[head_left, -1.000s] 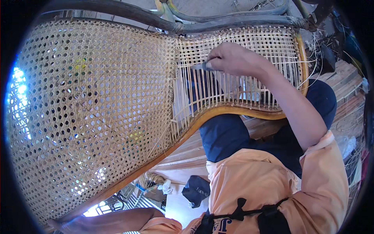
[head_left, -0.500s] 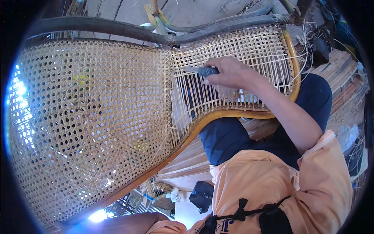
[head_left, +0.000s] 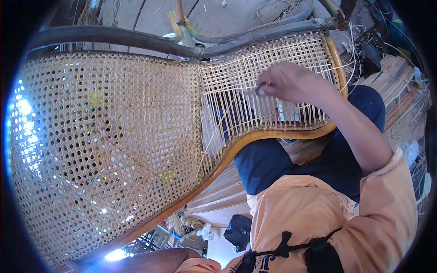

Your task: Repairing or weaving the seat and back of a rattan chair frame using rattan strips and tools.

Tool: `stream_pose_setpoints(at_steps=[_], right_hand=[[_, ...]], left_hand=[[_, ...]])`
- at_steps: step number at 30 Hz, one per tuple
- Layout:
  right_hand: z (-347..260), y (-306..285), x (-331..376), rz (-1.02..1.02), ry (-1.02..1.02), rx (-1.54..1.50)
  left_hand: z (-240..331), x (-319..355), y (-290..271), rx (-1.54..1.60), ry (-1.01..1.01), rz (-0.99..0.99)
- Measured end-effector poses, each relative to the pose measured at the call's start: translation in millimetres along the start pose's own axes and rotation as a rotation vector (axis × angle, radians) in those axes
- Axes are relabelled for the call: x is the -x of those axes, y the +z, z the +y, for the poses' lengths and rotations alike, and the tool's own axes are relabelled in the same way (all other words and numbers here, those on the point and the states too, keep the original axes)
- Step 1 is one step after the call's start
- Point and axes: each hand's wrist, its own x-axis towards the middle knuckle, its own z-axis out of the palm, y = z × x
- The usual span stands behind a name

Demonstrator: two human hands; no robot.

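Note:
A woven cane panel in a curved wooden frame (head_left: 255,133) lies before me. Its left part (head_left: 114,113) is closely woven with small holes. On the narrower right part, an open lattice (head_left: 236,73) covers the far side, while the near side has mostly parallel strands (head_left: 246,116). Over these strands, my right hand (head_left: 289,83) is closed round a slim metal tool with a dark handle (head_left: 260,90), mostly hidden by the fingers. My left forearm (head_left: 145,263) runs along the bottom edge toward the panel's lower left corner; that hand's fingers are not clear.
Loose cane strands (head_left: 353,59) stick out at the panel's right end. Dark poles (head_left: 114,34) run along its far side. Wooden slats (head_left: 387,86) lie to the right, and a black bag (head_left: 237,232) sits below the panel near my shirt.
My right hand has drawn to the right with the tool, whose handle now shows less. The view has shifted slightly; the panel looks the same.

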Motion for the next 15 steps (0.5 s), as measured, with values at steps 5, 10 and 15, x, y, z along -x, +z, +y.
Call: stream_pose_setpoints(at_steps=[5, 10, 15], right_hand=[[12.8, -7.3, 11.3, 0.146, -0.045, -0.075], [51.2, 18.2, 36.9, 0.318, 0.095, -0.154], [59.7, 56.0, 71.9, 0.384, 0.010, -0.054]], left_hand=[[-53.0, 55.9, -19.8, -0.006, 0.037, -0.400], [-32.1, 189.5, 26.0, 0.057, 0.024, -0.769], [5.6, 302.6, 113.1, 0.209, -0.028, -1.281]])
